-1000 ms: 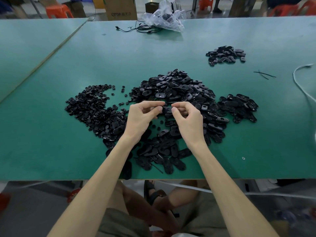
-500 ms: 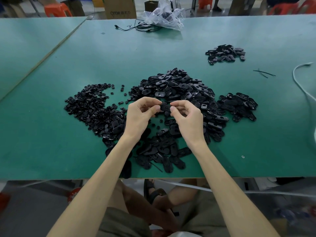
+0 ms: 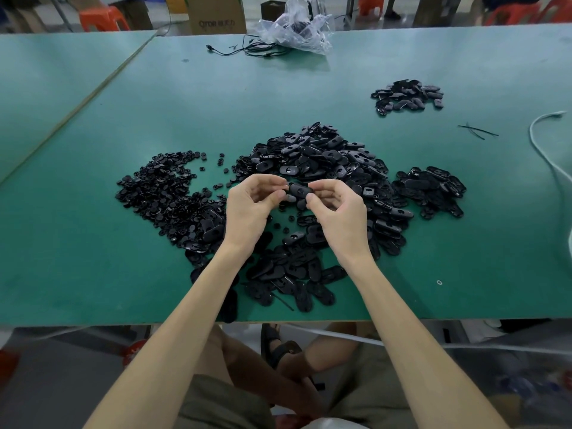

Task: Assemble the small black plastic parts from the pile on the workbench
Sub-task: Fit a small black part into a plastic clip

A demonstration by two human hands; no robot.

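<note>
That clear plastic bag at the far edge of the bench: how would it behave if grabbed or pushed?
The plastic bag looks crumpled and thin, so it would probably fold and deform rather than hold its shape. It seems to hold dark items, so a push may drag it rather than slide it cleanly. The black cable beside it might snag.

This is a small assembly workshop, a factory floor by the look of it: a long green-topped workbench point(image 3: 93, 274) butts against a second one point(image 3: 46, 88), heaped with bulk black plastic parts point(image 3: 325, 156). A crumpled plastic bag point(image 3: 297, 32) lies at the far edge, and beyond stand a cardboard carton point(image 3: 216, 17) and orange plastic stools point(image 3: 102, 18).
</note>
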